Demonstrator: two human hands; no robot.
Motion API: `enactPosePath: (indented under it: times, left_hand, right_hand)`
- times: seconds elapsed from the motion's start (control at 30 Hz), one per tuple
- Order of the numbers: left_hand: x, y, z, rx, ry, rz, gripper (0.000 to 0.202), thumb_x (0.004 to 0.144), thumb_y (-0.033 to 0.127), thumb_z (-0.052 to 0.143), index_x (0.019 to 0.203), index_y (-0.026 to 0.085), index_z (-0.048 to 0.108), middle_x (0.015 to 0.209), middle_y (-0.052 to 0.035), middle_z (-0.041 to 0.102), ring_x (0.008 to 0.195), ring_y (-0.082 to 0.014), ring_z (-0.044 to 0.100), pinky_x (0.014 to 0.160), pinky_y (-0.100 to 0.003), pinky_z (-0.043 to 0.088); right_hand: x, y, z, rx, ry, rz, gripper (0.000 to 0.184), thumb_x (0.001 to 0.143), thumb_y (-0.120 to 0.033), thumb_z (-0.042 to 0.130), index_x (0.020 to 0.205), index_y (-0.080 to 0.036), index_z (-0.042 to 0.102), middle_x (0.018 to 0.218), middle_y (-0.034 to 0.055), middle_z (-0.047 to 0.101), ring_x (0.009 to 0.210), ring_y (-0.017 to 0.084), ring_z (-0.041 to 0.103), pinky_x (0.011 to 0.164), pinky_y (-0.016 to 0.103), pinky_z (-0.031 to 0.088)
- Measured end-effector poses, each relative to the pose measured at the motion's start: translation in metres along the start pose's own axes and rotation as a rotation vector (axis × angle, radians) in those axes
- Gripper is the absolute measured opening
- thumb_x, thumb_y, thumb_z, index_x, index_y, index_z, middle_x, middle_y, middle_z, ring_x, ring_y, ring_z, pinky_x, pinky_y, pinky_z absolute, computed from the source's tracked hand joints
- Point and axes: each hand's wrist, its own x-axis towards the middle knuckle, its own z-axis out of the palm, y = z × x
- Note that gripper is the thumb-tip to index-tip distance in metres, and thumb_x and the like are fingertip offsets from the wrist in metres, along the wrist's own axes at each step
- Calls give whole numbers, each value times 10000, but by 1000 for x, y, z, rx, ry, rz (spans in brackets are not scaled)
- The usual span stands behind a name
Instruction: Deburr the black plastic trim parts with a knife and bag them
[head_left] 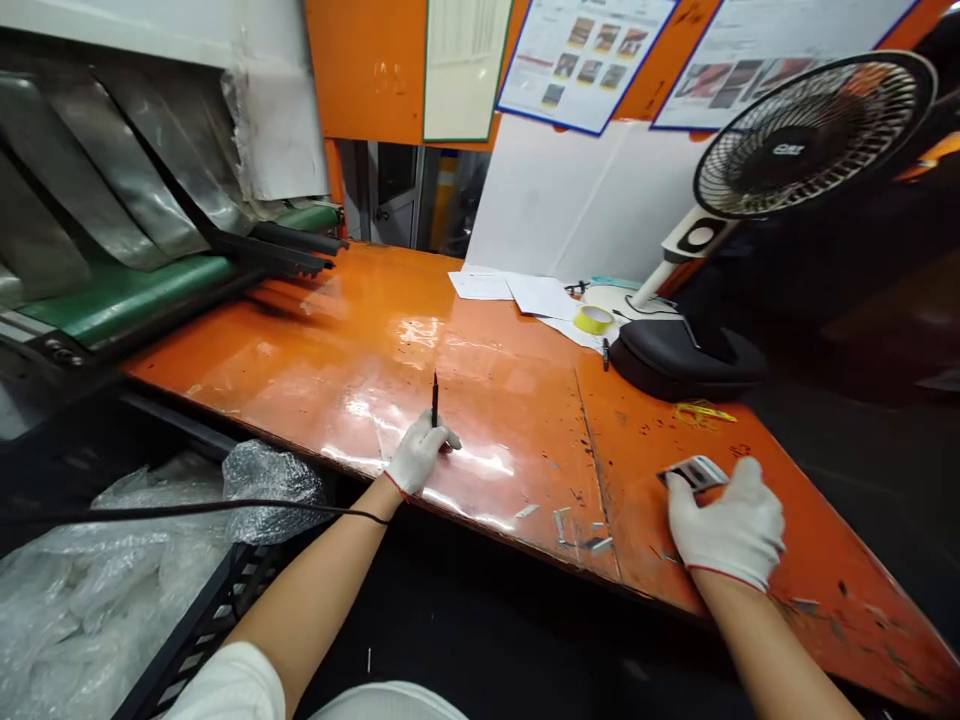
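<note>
1. The left hand (420,452), in a white glove, rests on the orange table (487,380) and pinches a thin black pen (434,398) low on its shaft, so the pen stands nearly upright with its top pointing away from the person.
2. The pen looks light and stiff; a low fingertip pinch seems enough to steer it.
3. The right hand (726,528), also gloved, lies palm down near the table's front edge, fingers curled onto a small silvery strip piece (697,471) that juts out past the fingertips.
4. That piece looks thin, light and probably bendable; flat on the glossy top it may slide, so its free edge seems the place to grip.
5. Both forearms reach forward, well apart, wrists low.
6. Similar small scraps (577,528) lie between the hands; a fan (757,200) stands beyond.
</note>
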Motion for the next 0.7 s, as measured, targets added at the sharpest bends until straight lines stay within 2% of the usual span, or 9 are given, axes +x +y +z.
enactPosePath:
  times: [0.1, 0.17, 0.27, 0.33, 0.37, 0.47, 0.53, 0.6, 0.7]
  left_hand:
    - [-4, 1, 1, -21, -36, -2, 258, 985, 375, 472, 838, 199, 590, 801, -79, 709, 754, -199, 682, 749, -360, 552]
    - [-5, 2, 1, -2, -95, -2, 252, 1013, 440, 492, 909, 215, 535, 765, -51, 705, 715, -196, 678, 720, -352, 538]
    - [-6, 3, 1, 85, -170, 16, 271, 1028, 479, 508, 927, 230, 481, 748, -23, 689, 686, -185, 666, 709, -336, 519]
    - [-6, 2, 1, 138, -193, 15, 267, 1038, 478, 490, 931, 235, 465, 726, -13, 672, 658, -184, 650, 693, -335, 512]
    - [-5, 2, 0, 163, -202, 15, 255, 1037, 472, 490, 943, 235, 470, 725, -15, 671, 656, -192, 649, 686, -339, 513]
    - [-4, 3, 1, 230, -217, 58, 186, 998, 400, 531, 1025, 217, 551, 805, -61, 719, 747, -240, 691, 727, -373, 545]
    - [-5, 6, 3, 265, -233, 123, 180, 951, 325, 568, 1075, 206, 621, 932, -106, 755, 877, -275, 721, 825, -412, 573]
    - [-8, 7, 6, 266, -284, 158, 206, 896, 276, 629, 1087, 211, 671, 1061, -126, 767, 986, -289, 727, 925, -439, 582]
    - [-6, 3, 6, 137, -277, 26, 269, 819, 286, 766, 1070, 215, 698, 1117, -118, 769, 1027, -268, 730, 989, -441, 590]
  right_hand:
    - [-15, -37, -13, 16, 156, -63, 511, 918, -505, 608, 1343, -224, 637, 1163, 302, 688, 1213, 492, 644, 1028, 659, 503]
    - [-31, -67, -14, 218, 118, -123, 515, 920, -522, 572, 1308, -192, 648, 1138, 252, 721, 1144, 428, 690, 1069, 609, 522]
    - [-62, -120, -2, 570, -272, -117, 537, 906, -567, 570, 1257, -171, 654, 1095, 173, 758, 990, 329, 740, 999, 544, 592]
    - [-85, -156, 12, 757, -586, -70, 531, 913, -581, 589, 1255, -180, 653, 1101, 148, 768, 989, 303, 749, 949, 499, 620]
    - [-96, -175, 19, 838, -685, -58, 543, 920, -588, 594, 1275, -180, 645, 1129, 149, 767, 1010, 299, 750, 942, 484, 624]
    - [-118, -220, 38, 971, -758, -118, 547, 923, -576, 603, 1306, -188, 648, 1242, 155, 747, 1118, 310, 727, 1000, 486, 596]
    - [-121, -237, 47, 973, -738, -136, 489, 920, -555, 579, 1233, -193, 681, 1217, 143, 757, 1132, 322, 717, 1024, 506, 576]
    - [-115, -238, 51, 938, -727, -75, 422, 915, -561, 542, 1070, -201, 699, 1074, 121, 778, 1051, 324, 729, 957, 493, 594]
    - [-104, -216, 52, 901, -687, 134, 401, 910, -621, 524, 871, -231, 610, 794, 64, 727, 776, 275, 720, 718, 402, 602]
